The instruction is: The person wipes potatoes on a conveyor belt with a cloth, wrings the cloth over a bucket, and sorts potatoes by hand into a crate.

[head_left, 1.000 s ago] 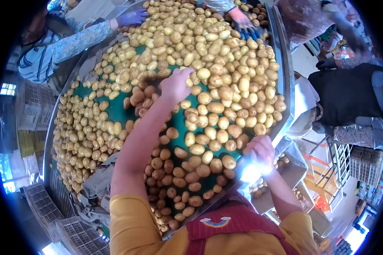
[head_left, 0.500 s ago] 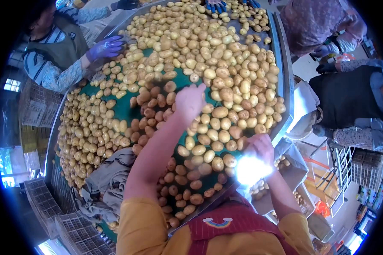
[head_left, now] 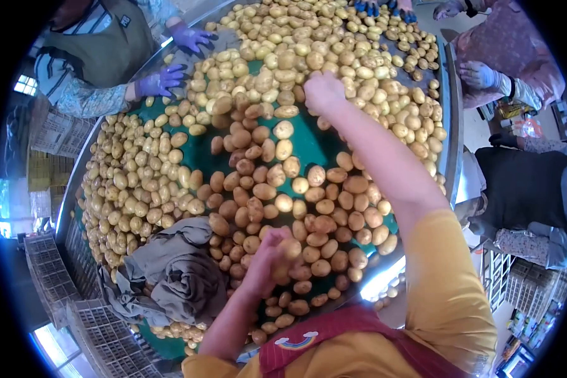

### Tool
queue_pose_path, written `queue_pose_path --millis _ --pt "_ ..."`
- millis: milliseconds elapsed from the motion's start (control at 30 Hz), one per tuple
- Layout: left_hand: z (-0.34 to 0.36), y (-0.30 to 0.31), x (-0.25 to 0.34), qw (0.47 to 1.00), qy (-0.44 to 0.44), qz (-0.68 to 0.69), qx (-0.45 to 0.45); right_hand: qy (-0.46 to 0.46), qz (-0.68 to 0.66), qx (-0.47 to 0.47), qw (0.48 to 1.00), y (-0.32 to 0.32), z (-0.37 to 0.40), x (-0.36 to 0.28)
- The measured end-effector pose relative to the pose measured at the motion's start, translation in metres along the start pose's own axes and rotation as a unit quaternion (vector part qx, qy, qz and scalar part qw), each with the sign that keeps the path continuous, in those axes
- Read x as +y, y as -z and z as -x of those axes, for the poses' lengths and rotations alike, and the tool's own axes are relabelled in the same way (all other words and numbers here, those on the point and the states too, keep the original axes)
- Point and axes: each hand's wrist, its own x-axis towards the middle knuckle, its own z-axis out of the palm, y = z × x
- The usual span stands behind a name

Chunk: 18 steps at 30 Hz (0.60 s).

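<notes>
Potatoes (head_left: 239, 142) are spread over a green-topped sorting table (head_left: 198, 154). My left hand (head_left: 274, 258) is low over the near potatoes, closed on a potato (head_left: 290, 249). Farther up the table, my right arm stretches out and my right hand (head_left: 324, 93) rests among pale potatoes, its fingers curled down; whether they hold anything is hidden. Browner potatoes lie between my two hands, with bare green surface showing around them.
A crumpled grey cloth (head_left: 179, 271) lies at the table's near left. A co-worker's purple gloves (head_left: 160, 82) are at the left edge, blue-gloved hands (head_left: 384, 7) at the far end. Crates (head_left: 110, 334) stand lower left; people stand at the right.
The view has shifted. My left hand has come back to the near potatoes and my right hand has moved from the near right edge to the upper middle. The co-worker's purple gloves are now both visible.
</notes>
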Motion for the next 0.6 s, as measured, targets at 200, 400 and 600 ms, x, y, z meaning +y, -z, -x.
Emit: queue_pose_path --millis 200,400,600 --pt "0.009 0.009 0.001 0.999 0.038 0.025 -0.017 -0.064 0.071 0.031 0.995 -0.061 -0.040 -0.005" --pt "0.013 0.003 0.002 0.999 0.041 -0.017 -0.019 -0.053 -0.485 -0.093 0.868 -0.004 0.027 0.058" --pt "0.008 -0.023 -0.006 0.997 0.057 0.006 -0.045 0.169 0.060 0.071 0.981 -0.035 0.090 0.024"
